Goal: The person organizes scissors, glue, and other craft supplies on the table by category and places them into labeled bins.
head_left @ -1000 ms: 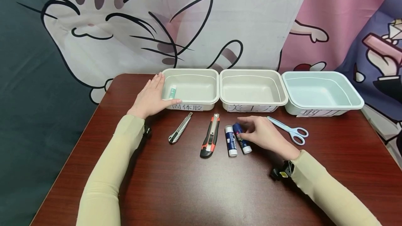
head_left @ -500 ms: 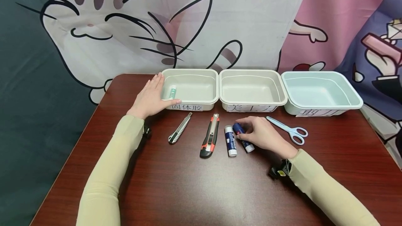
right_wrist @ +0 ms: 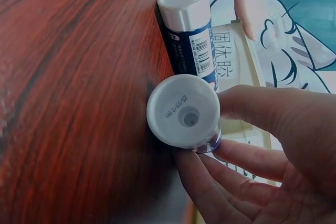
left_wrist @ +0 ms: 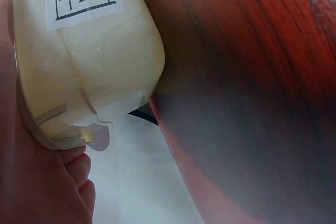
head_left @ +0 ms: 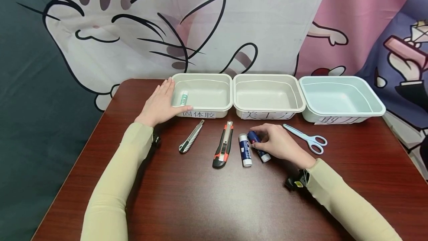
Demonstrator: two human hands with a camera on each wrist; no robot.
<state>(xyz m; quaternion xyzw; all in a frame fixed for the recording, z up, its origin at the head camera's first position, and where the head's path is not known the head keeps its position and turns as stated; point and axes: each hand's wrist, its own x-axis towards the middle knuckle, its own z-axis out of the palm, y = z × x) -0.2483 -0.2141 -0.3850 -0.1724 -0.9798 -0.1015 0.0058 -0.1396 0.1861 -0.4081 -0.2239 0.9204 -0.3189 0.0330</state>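
Note:
My right hand [head_left: 279,142] pinches a blue glue stick [right_wrist: 184,111] with a white base between thumb and fingers, low at the tabletop. A second blue glue stick [head_left: 245,150] lies close beside it on the left. Straight-fingered, my left hand [head_left: 162,101] rests on the left corner of a cream bin [head_left: 220,111], with the thumb along its front rim. Inside that bin is a small green-labelled tube [head_left: 184,98]. In the left wrist view, the left hand [left_wrist: 37,182] lies against the bin's rim, and its fingertips are partly hidden behind it.
A slim utility knife [head_left: 191,137] and a red-and-black utility knife [head_left: 223,145] lie left of the glue sticks. Blue scissors [head_left: 307,139] lie right, behind the right hand. Another cream bin [head_left: 267,109] and a pale blue bin [head_left: 344,113] continue the labelled row before a cloth backdrop.
My right fingers have closed in on the right-hand glue stick, and its white end has swung slightly to the right. The left hand stays in place on the bin.

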